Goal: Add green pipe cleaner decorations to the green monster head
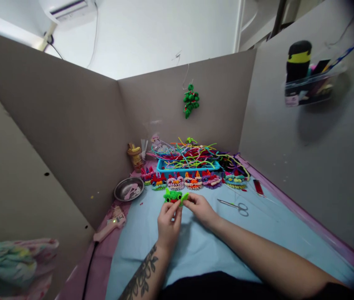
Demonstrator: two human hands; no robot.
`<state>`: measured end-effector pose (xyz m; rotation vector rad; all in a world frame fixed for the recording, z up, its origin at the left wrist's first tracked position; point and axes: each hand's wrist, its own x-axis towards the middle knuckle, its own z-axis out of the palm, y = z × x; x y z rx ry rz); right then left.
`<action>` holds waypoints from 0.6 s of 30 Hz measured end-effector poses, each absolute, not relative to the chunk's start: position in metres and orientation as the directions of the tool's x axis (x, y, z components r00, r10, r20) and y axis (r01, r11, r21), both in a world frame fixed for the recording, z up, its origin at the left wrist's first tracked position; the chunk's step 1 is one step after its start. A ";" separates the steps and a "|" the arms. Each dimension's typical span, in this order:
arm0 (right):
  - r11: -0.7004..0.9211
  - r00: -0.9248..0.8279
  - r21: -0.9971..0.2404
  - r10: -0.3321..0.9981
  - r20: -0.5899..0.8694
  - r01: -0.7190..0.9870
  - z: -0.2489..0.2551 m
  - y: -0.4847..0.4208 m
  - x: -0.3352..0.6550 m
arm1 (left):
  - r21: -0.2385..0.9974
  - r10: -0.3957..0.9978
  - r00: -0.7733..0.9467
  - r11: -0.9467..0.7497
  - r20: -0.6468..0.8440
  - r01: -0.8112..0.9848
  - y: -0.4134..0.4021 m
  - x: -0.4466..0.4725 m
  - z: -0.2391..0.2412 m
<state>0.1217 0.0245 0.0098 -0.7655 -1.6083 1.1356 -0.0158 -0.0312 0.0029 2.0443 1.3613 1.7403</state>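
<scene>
Over the blue cloth, my left hand [168, 221] is closed on a small green fuzzy animal head [173, 194] with round dark eyes and a red strip below them. My right hand [202, 210] meets it from the right, fingers pinched at a pointed light-green piece [185, 196] on the head's right side. Another light-green point stands up at the head's left. Fingertips partly hide where the right piece joins. Just beyond lies a row of colourful fuzzy heads, among them an orange one [193, 180] and a pink one [176, 181].
Scissors [242, 209] lie to the right, near a dark red flat item [258, 187]. Behind the row, a blue tray [189, 169] holds many pipe cleaners [189, 156]. At left are a metal bowl [119, 192] and a corded pink glue gun [106, 231]. Grey partitions [220, 100] enclose the table.
</scene>
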 end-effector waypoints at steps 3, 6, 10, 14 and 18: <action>0.535 -0.232 -0.843 0.829 0.509 0.061 0.012 0.022 0.125 | 0.531 0.633 -0.023 -0.629 0.774 0.568 -0.033 -0.017 0.000; 0.658 -0.189 -0.747 0.749 0.635 0.100 0.014 0.018 0.127 | 0.477 0.607 0.026 -0.649 0.794 0.592 -0.034 -0.017 -0.002; 0.728 -0.171 -0.675 0.684 0.709 0.120 0.015 0.014 0.127 | 0.434 0.586 0.069 -0.669 0.808 0.603 -0.036 -0.015 -0.001; 0.752 -0.167 -0.643 0.659 0.733 0.147 0.016 0.013 0.127 | 0.417 0.568 0.060 -0.667 0.821 0.617 -0.038 -0.015 0.001; 0.763 -0.166 -0.623 0.646 0.745 0.175 0.016 0.012 0.128 | 0.424 0.578 0.069 -0.669 0.813 0.610 -0.038 -0.016 0.000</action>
